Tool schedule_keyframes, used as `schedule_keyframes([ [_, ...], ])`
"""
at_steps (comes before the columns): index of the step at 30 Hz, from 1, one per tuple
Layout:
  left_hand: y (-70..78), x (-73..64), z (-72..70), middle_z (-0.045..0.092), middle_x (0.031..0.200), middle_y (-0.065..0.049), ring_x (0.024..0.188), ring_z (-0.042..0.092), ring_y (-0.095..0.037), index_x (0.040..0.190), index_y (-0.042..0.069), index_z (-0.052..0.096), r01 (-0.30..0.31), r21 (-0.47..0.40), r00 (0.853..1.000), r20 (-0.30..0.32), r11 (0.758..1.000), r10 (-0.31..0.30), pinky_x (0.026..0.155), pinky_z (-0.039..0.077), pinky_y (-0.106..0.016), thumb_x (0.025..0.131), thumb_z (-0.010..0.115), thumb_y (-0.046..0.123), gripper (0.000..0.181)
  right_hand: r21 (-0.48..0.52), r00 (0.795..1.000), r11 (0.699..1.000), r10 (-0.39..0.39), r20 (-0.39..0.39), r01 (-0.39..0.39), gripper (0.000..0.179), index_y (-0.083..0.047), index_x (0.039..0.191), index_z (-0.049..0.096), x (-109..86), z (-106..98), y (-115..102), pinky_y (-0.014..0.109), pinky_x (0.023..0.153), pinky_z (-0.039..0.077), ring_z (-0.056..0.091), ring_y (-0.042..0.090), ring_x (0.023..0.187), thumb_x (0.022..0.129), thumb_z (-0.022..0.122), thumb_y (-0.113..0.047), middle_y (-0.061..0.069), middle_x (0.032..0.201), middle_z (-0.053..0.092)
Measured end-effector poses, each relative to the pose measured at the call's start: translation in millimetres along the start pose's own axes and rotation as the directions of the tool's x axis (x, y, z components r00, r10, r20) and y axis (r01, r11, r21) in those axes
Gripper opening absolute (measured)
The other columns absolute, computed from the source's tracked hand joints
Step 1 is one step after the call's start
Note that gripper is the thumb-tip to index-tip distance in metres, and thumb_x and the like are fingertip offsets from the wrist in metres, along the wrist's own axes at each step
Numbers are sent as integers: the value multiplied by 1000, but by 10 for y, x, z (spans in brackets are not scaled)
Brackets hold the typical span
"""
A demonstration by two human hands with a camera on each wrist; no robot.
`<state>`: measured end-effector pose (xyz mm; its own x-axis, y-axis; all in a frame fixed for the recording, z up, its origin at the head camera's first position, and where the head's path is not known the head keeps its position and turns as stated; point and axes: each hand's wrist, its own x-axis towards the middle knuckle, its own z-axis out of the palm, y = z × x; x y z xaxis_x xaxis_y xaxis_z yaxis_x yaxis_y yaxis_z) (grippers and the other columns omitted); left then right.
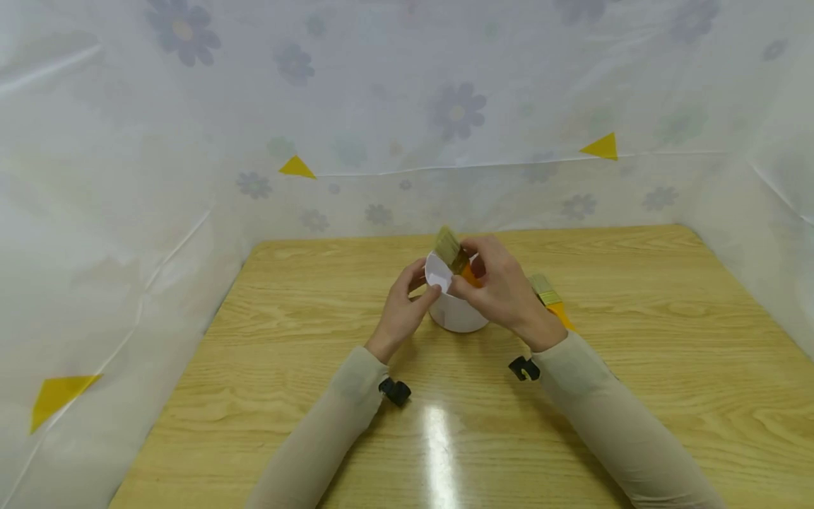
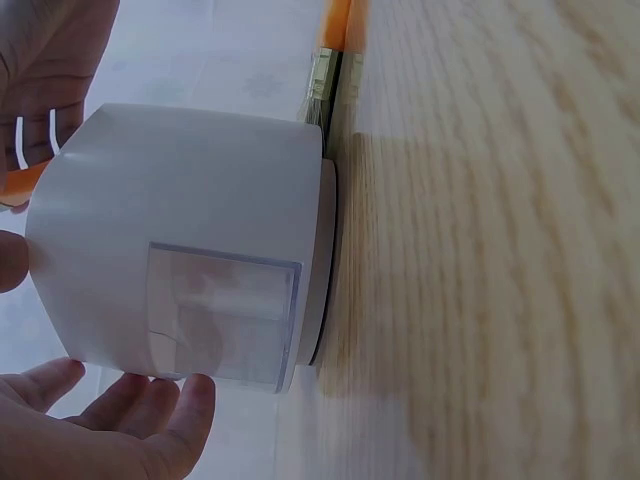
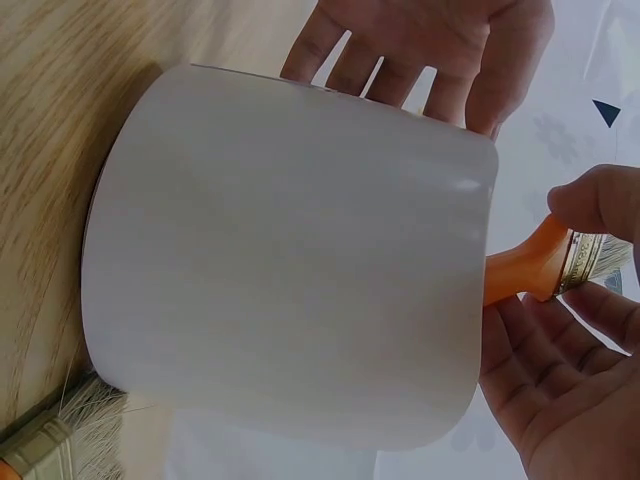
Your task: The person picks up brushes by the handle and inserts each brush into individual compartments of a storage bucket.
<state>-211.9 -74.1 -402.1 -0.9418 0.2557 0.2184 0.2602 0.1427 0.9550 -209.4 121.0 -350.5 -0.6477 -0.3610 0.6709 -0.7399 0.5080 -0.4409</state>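
Orange-handled brush (image 3: 538,262) stands bristles-up at the mouth of the white container (image 1: 461,315), handle dipping inside; R hand (image 1: 499,286) pinches it nr. its metal band. L hand (image 1: 402,304) grips the container, fingers curved round the side, thumb at the rim. Best approach, I'd say: keep handle approx. vertical, clear of the rim, w/ a light but firm L hold vs. tipping. Container's upright on the wood-grain table (image 1: 305,410); other contents, if any, hidden. 2nd brush (image 1: 547,292) lies just beside its base.
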Motion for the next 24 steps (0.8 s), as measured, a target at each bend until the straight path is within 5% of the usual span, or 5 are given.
schedule_keyframes([
  [8,-17,-20,12,48,138,-8,125,47,-24,146,15,37,-12,22,999,-31,1000,13,98,44,-48,96,58,25,55,6,1000,1000,-16,10,16,47,-2,121,53,-11,22,15,30,58,47,52,21,72,80,75,-7,9,103,56],
  [24,36,-14,5,45,141,-16,128,44,-32,147,10,35,-2,24,1000,-11,1000,3,99,41,-52,97,57,19,56,-48,1000,999,-1,30,3,45,-3,120,53,-37,60,-8,29,63,47,52,22,75,80,72,-8,8,103,56],
])
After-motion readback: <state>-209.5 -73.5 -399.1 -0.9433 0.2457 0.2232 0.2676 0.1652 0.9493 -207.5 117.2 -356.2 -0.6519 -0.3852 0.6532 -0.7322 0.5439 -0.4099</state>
